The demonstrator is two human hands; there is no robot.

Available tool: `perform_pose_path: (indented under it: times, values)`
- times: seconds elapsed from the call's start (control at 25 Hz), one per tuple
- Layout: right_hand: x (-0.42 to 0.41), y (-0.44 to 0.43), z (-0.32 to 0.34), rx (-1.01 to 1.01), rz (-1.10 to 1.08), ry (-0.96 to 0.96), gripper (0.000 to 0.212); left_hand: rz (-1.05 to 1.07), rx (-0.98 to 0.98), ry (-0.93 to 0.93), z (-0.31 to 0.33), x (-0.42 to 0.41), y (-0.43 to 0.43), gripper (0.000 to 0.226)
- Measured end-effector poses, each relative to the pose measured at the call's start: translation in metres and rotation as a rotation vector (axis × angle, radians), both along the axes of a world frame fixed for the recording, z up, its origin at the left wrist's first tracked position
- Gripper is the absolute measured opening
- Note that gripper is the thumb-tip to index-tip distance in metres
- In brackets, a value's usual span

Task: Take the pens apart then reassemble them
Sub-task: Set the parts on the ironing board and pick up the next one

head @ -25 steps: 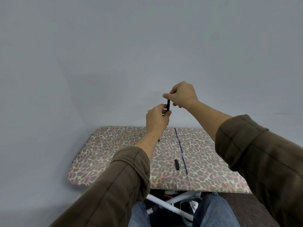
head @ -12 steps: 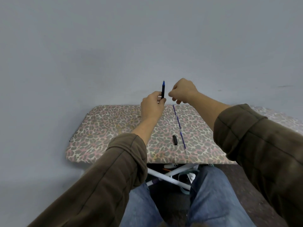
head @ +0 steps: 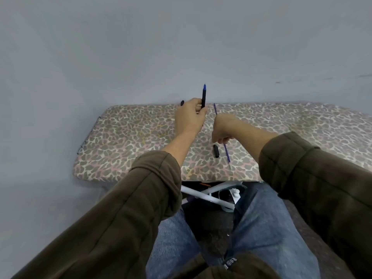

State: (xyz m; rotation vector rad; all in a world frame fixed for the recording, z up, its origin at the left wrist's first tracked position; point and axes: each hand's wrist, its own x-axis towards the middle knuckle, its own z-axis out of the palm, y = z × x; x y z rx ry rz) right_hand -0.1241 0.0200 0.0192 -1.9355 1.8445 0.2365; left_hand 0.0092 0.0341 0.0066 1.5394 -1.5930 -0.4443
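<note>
The left hand (head: 190, 118) pinches a black blue-tipped pen (head: 204, 97) upright. The right hand (head: 223, 128) curls above a short black cap (head: 216, 151), grip unclear.

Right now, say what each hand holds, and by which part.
Left hand grips the black pen by its lower barrel, tip up. Right hand, above the cap: cannot tell.

A black pen barrel (head: 204, 96) with a blue tip stands upright in the left hand (head: 190, 117). A short black cap (head: 216, 151) lies on the board (head: 130, 137), just beside a thin blue refill (head: 227, 153).
</note>
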Motion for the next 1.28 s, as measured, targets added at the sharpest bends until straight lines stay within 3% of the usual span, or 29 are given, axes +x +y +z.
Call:
perform_pose_path:
  times: [0.28,0.52,0.6,0.72,0.88,1.0,1.16,1.28]
  values:
    - [0.012,-0.005,-0.022,0.119,0.024,0.158,0.029,0.02,0.052,-0.009,-0.018,0.003,-0.011,0.02]
    - [0.016,-0.014,-0.02,0.136,-0.009,0.081,0.02,0.014,0.066,-0.006,-0.028,0.006,-0.016,0.022]
    - [0.011,-0.023,-0.004,0.041,-0.067,-0.011,0.008,0.013,0.064,-0.001,-0.025,0.008,-0.019,0.022]
    - [-0.004,-0.042,0.029,-0.204,-0.15,-0.204,0.018,0.013,0.049,-0.008,-0.015,0.009,-0.022,0.02]
    - [-0.014,-0.051,0.078,-0.416,-0.283,-0.647,0.011,-0.011,0.032,0.005,0.003,0.007,-0.019,0.02]
    - [-0.016,-0.046,0.106,-0.473,-0.284,-0.883,0.018,-0.008,0.004,-0.018,0.017,0.004,-0.013,0.02]
    - [-0.012,-0.032,0.124,-0.502,-0.243,-1.037,0.016,-0.006,0.0,-0.007,0.031,0.002,-0.005,0.021]
    - [-0.011,-0.024,0.131,-0.491,-0.208,-1.041,0.016,-0.009,0.014,0.013,0.04,0.0,0.0,0.022]
